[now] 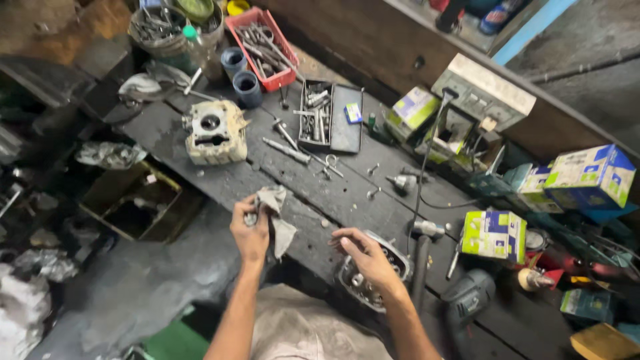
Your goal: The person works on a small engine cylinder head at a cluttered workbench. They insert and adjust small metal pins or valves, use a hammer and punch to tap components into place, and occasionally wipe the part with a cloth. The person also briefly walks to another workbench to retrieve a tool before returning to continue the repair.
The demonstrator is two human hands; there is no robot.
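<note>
At the near edge of the dark workbench [200, 143], the fingers of the left hand [249, 230] are closed around a dirty grey rag [277, 217], which hangs down from the fist over the bench edge. The right hand [365, 257] is over a metal engine part [373, 277]; its fingers [341, 240] are a little apart and bent, they hold nothing that I can see, and I cannot tell if they touch the metal. The engine part sits at the bench edge, just in front of the person's body, partly hidden by the right wrist.

Further out on the wooden planks, which are black with oil, small bolts and screws lie loose. A pale cylinder block [215, 132] stands to the left, well apart from the hands. Behind it is an open black metal box [330, 117] with sockets and bits, and a red plastic basket [261, 47] full of wrenches. Two blue-grey cups [241, 77] stand beside the basket, and a round bucket [167, 30] of tools is at the far corner.

To the right, several green and blue cardboard boxes [495, 235] are piled near a beige device [483, 93] with a black cable. A dark power tool [467, 297] lies near the right arm. Below the bench the floor is grey concrete, with an open wooden crate [137, 203] and crumpled plastic around.
</note>
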